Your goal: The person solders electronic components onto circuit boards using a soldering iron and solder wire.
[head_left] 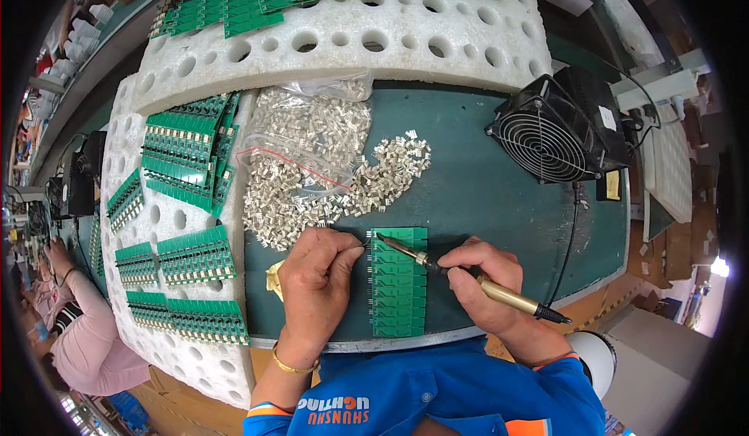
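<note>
A green circuit board panel (398,295) lies on the dark green mat, with small white connectors along its left edge. My right hand (488,276) grips a brass-coloured soldering iron (511,295), whose tip rests at the panel's upper left. My left hand (316,280) is closed in a pinch beside that edge, on what looks like thin solder wire (363,244) reaching toward the tip. Behind it, loose small white connectors (390,167) lie in a heap around an open clear plastic bag (304,116) of more connectors.
Foam blocks (335,62) bearing green boards (187,147) stand behind and left. A black fan (550,132) sits at the right, with a cable (569,241) running down the mat. A co-worker (86,334) in pink works at the far left.
</note>
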Available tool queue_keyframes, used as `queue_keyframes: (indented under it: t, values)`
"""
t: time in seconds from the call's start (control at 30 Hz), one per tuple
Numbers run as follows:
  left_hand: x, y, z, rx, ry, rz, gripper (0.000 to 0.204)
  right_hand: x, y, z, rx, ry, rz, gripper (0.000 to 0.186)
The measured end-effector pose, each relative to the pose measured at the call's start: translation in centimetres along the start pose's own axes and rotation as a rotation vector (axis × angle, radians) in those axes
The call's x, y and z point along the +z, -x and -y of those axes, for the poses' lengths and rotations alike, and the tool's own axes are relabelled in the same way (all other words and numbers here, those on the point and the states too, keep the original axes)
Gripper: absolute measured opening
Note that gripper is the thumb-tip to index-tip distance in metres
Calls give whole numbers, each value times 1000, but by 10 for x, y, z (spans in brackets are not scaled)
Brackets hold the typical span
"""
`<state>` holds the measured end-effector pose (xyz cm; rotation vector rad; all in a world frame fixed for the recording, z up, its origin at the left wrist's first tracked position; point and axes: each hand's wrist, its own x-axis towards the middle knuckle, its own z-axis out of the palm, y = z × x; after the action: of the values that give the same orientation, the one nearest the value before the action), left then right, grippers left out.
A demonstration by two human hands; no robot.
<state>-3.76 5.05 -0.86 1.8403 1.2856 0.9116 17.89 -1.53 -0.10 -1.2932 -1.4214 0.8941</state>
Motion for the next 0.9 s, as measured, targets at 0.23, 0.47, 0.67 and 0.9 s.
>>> queue_keyframes:
  t: [0.23,0.47,0.67,0.9]
  values:
    - [0,-1,-1,-2,2,4,11,0,0,0,12,9,6,16]
    - [0,-1,0,-18,9,16,10,-1,-1,3,51,6,10,15]
    - [2,0,3,-23,29,-3,11,-1,-2,1,26,10,19,16]
    - [1,-1,3,-53,33,7,11,-3,-7,3,-1,57,37,18]
